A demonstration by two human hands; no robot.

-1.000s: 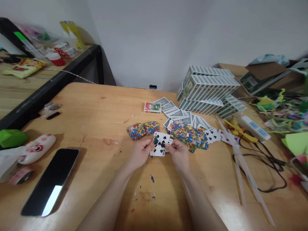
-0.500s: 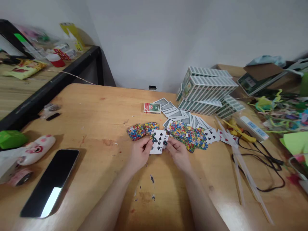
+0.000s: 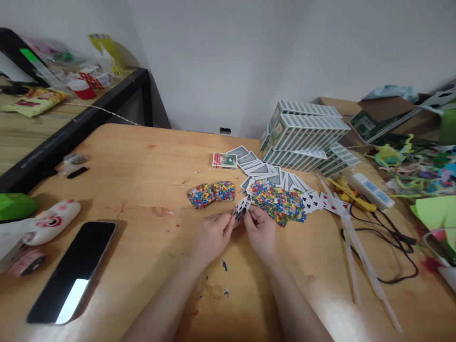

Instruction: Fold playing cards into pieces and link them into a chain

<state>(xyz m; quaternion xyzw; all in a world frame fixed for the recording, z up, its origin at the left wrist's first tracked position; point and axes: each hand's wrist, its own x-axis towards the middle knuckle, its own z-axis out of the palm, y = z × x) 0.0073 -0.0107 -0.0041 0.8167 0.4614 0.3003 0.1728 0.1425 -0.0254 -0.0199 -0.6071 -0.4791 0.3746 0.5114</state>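
Near the middle of the counter [image 3: 149, 270], playing cards [image 3: 240, 212] with black pips are held between the left hand [image 3: 213, 235] and the right hand [image 3: 261, 230], raised on a tilt so that their faces are seen at a steep angle; how many are held cannot be told. The held cards lie on the near side of a smaller multicoloured patterned pile [image 3: 203, 195] and just left of a larger multicoloured patterned spread [image 3: 290, 206]. For good handling, the cards should be supported by their edges at both sides, with only light, even pressure applied, so that no crease is made. Both wrists should be kept low and level, and the cards should be kept apart from the larger spread, since its near edge could easily be caught by the right hand. Should the held cards be slid over each other, one side should be kept firm while the other is moved. The left grip is drawn narrow, and the lower left edge of the cards is pinched in it. The right grip is likewise nearly closed, with the opposite edge taken at its tips; the exact contact there is partly blurred. No other item is seen to be held by either hand.
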